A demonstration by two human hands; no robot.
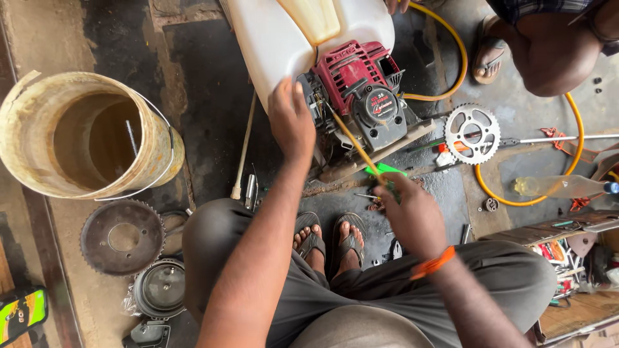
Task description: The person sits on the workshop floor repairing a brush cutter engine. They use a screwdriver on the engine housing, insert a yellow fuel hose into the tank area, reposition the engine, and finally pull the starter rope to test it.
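A small engine [361, 96] with a red cover and black housing sits on the ground, joined to a white plastic tank [271, 38]. My left hand [290, 119] rests on the engine's left side where it meets the tank. My right hand [409, 209] grips a screwdriver [351, 142] with a green handle and a yellowish shaft. The shaft slants up and to the left, and its tip touches the engine near my left hand. My feet in sandals [329, 241] are below the engine.
A rusty bucket [84, 135] stands at left, with a dark sprocket [122, 237] and a round metal part [161, 290] below it. A silver sprocket [472, 133], yellow hose [574, 148] and clear bottle [561, 187] lie at right. Another person [548, 45] squats at top right.
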